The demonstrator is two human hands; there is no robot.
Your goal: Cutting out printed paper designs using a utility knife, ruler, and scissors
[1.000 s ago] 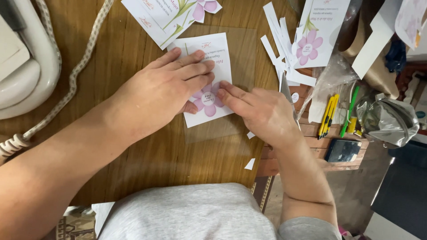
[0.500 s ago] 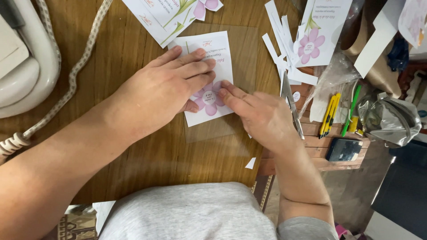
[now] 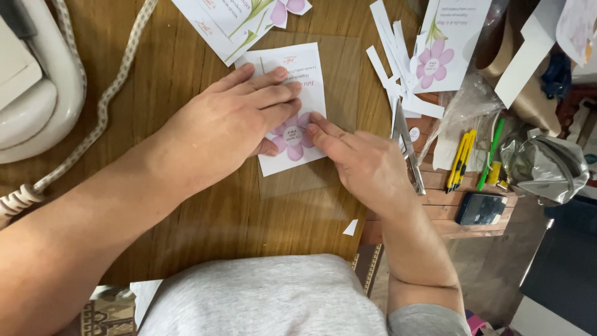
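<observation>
A white card with a pink flower print (image 3: 306, 74) lies under a clear plastic sheet (image 3: 341, 68) on the wooden table (image 3: 186, 62). My left hand (image 3: 224, 127) lies flat on the card, fingers spread toward the right. My right hand (image 3: 364, 163) presses its fingertips onto the flower in the card's lower part, next to the left thumb. Neither hand grips anything.
More flower cards lie at the top (image 3: 236, 22) and top right (image 3: 444, 43), with white paper strips (image 3: 395, 68) between them. A metal tool (image 3: 407, 146), yellow cutter (image 3: 460, 160), green pen (image 3: 490, 154), foil bag (image 3: 544, 168) and dark phone (image 3: 480, 208) sit right. A white appliance (image 3: 31, 93) with braided cord (image 3: 99, 112) stands left.
Both hands stay on the card; the right hand's fingertips have shifted slightly on the flower. The card itself has not visibly moved.
</observation>
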